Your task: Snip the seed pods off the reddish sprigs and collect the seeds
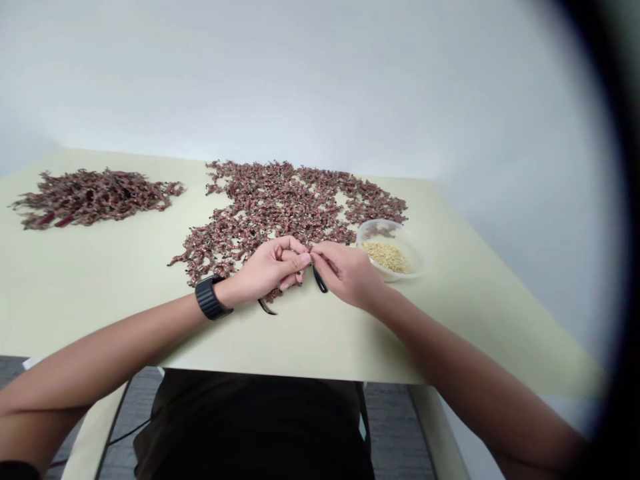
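Observation:
My left hand, with a black band on its wrist, is closed in a pinch. Its fingertips meet those of my right hand, which is also pinching, just above the table near the front of the brown heap. A glossy black loop of cord hangs from under my right fingertips. Below my left palm a curved black end shows; whether it belongs to the same cord I cannot tell. Anything tiny between the fingertips is hidden. Behind the hands spreads a wide heap of small reddish-brown pieces with dark tips.
A clear plastic bowl holding small gold-coloured bits stands right of my right hand. Another pile of brown pieces lies at the far left. The pale yellow table meets a white wall behind.

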A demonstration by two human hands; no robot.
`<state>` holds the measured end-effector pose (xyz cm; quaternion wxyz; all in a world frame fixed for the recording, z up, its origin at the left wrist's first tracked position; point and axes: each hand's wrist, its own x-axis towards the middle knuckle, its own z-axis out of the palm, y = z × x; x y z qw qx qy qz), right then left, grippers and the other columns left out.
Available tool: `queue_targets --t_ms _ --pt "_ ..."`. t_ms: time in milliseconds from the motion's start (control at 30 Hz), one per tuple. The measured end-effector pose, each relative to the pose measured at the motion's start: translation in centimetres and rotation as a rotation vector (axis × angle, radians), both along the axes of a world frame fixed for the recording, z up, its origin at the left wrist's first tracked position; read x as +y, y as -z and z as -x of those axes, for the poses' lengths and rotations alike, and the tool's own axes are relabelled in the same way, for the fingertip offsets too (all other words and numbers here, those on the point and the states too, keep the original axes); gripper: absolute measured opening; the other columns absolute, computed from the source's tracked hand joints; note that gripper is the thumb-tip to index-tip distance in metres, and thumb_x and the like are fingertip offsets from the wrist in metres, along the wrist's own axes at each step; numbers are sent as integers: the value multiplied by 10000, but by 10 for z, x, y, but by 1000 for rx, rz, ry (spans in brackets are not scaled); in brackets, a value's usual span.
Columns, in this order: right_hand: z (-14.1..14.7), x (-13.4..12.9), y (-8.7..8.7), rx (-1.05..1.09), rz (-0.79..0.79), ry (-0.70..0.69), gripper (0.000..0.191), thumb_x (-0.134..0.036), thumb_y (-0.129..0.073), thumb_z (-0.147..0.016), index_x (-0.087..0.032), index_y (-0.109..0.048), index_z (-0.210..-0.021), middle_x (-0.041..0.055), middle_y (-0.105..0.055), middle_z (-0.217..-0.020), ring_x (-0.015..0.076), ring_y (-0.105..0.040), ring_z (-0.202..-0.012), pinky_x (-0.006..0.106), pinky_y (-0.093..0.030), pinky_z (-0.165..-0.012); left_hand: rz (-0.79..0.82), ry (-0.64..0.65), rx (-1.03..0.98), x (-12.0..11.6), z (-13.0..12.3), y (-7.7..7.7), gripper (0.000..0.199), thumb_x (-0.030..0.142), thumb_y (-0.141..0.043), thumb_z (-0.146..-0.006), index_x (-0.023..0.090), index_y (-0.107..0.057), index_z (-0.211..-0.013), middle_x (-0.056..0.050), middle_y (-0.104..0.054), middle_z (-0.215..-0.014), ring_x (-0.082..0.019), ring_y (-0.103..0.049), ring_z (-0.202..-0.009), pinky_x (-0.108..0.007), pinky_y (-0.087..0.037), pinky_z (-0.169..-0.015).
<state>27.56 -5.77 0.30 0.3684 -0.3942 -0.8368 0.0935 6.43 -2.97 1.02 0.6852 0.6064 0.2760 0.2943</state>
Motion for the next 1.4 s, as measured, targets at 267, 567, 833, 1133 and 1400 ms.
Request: queue_targets --t_ms 267,567,833,1133,1400 --pt "7 -6 -3 297 440 43 192 -315 -554 -967 -198 -599 -822 -36 -470 -616 99 -385 -532 254 -308 -511 -102 -15 14 -3 0 2 329 405 -716 -907 185 -495 -1014 16 -661 -677 -41 -430 -410 -135 -351 -376" --pt "4 0 -5 607 906 -100 245 -433 -642 -926 -210 -577 -850 -74 -394 -583 79 -299 -469 226 -245 -423 -131 -5 13 -2 1 -1 333 398 -726 -899 183 -501 -1019 20 -661 -685 -40 -446 -416 -132 -355 -376" --pt "-2 2 3 -1 -25 -33 168 -228 -485 -1020 -188 -629 -943 32 -633 -813 138 -531 -703 286 -414 -686 99 31 -41 1 1 2 331 440 -701 -915 172 -532 -1012 7 -658 -714 -29 -410 -429 -143 -305 -399" --pt "0 -2 1 3 15 -8 128 -204 -505 -986 -181 -621 -939 8 -597 -750 119 -476 -623 269 -378 -617 51 43 -22 1 1 2 322 419 -700 -919 178 -519 -1030 1 -666 -717 -35 -416 -428 -147 -311 -403" --pt "5 -4 -1 321 482 11 229 -407 -572 -973 -213 -618 -860 -21 -533 -669 106 -419 -546 251 -327 -522 -4 92 5 3 4 0 368 424 -722 -899 185 -489 -1052 13 -658 -691 -40 -407 -430 -148 -353 -406"
